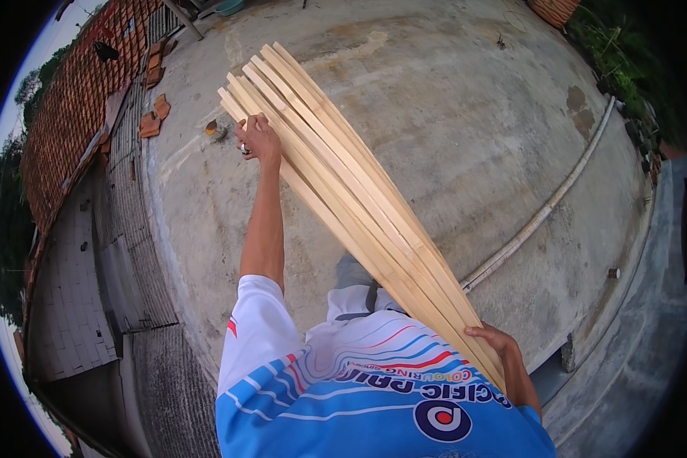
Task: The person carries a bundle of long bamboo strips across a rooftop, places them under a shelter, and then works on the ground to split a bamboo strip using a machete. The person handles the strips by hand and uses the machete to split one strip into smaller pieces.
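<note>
Wood slats (355, 202) slant from by the shirt (320, 408) out over concrete floor (481, 130); L hand (259, 139) wraps bundle nr far end, R hand (498, 341) clasps near end; prob. stiff, light singly, heavier tog., apt to fan/slip; best gripped nr both ends

There are two hands (259, 141) (499, 340), one bundle of strips (359, 202) (too overlapped to count), and one long pipe (546, 214).
</note>
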{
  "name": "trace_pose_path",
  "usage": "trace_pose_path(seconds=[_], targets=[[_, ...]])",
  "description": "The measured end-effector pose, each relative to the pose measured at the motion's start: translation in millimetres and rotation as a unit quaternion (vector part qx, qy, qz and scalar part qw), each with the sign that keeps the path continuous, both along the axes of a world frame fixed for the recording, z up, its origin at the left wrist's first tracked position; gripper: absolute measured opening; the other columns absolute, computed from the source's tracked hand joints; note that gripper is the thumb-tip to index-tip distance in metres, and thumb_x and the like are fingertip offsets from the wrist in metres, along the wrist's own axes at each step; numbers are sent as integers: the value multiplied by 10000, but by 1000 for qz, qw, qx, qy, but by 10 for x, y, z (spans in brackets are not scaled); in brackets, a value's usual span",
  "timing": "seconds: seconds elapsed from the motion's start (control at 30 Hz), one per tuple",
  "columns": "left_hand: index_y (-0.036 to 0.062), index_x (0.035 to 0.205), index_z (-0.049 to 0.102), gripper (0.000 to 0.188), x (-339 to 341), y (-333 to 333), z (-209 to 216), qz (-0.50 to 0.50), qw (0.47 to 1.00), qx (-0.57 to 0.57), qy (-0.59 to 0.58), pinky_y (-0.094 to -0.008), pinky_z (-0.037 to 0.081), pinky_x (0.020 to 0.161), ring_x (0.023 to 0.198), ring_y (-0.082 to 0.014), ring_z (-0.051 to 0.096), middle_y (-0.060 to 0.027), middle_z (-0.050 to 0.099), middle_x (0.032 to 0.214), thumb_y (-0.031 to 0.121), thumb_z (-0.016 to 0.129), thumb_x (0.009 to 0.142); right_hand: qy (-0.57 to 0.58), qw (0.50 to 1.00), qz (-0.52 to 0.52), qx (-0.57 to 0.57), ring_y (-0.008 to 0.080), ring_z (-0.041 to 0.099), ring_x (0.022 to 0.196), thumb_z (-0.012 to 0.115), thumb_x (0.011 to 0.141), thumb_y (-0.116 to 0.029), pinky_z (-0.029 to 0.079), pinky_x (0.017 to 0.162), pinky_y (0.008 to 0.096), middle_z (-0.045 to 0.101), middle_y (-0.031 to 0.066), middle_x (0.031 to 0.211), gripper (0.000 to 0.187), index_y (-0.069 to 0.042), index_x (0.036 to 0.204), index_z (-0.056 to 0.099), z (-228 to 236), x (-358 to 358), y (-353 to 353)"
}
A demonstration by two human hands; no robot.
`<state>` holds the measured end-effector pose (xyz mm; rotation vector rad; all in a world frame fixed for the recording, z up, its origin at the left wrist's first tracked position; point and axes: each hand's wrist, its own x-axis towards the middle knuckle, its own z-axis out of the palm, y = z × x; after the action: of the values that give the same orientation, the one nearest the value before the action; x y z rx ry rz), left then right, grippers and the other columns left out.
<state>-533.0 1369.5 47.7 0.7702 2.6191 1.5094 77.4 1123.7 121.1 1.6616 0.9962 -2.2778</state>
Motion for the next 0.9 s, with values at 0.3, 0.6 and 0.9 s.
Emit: trace_pose_path(seconds=[0.3, 0.6, 0.9], targets=[[313, 1198, 689, 332, -42, -166, 94, -201, 948, -140, 203, -663, 103, 1101, 1443, -398, 206, -149, 374, 1527, 440, 579, 912, 19, 999, -30, -20, 315, 544, 1242, 730, 803, -470, 425, 1038, 378, 532, 232, 1387, 906, 6, 1490, 381, -91, 33, -35], [373, 1223, 694, 416, -249, 93, 630, -293, 820, -410, 272, -707, -52, 1133, 1513, -403, 62, -91, 177, 1649, 458, 488, 872, 9, 1000, -14, 6, 306, 559, 1223, 745, 785, -492, 423, 1033, 374, 571, 225, 1342, 904, 22, 1457, 427, 24, -30, 1], [392, 1160, 689, 394, -604, 140, 799, -371, 817, -413, 156, -697, 101, 1133, 1508, -442, 84, -136, 178, 1644, 616, 636, 839, 41, 999, -28, -6, 300, 560, 1217, 742, 788, -486, 423, 1031, 379, 578, 223, 1334, 892, 29, 1449, 435, -166, 67, -34]])
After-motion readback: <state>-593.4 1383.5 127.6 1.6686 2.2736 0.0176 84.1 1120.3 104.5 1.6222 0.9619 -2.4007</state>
